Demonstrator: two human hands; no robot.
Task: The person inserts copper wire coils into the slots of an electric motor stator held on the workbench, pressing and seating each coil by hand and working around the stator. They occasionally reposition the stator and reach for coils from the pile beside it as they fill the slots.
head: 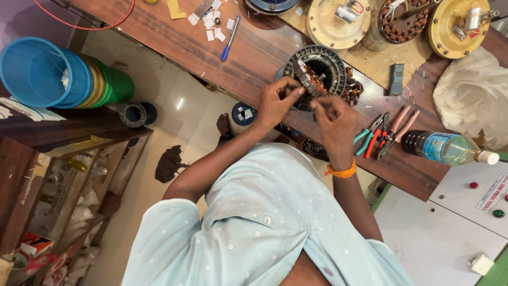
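Only one view is given — a camera worn on the head, aimed steeply downward over the person's own chest and arms. The scene is seen from close above: the pale blue shirt (264, 233) fills the lower middle, and both forearms are followed up to the left hand (276, 101) and right hand (334, 123) near the centre. The wooden bench (254, 53) is crossed diagonally, from the upper left to the right edge, so the view is tilted against it. The tiled floor (174, 106) is seen far below at left — beside it, stacked buckets (58, 74) on a shelf. No second view is shared.
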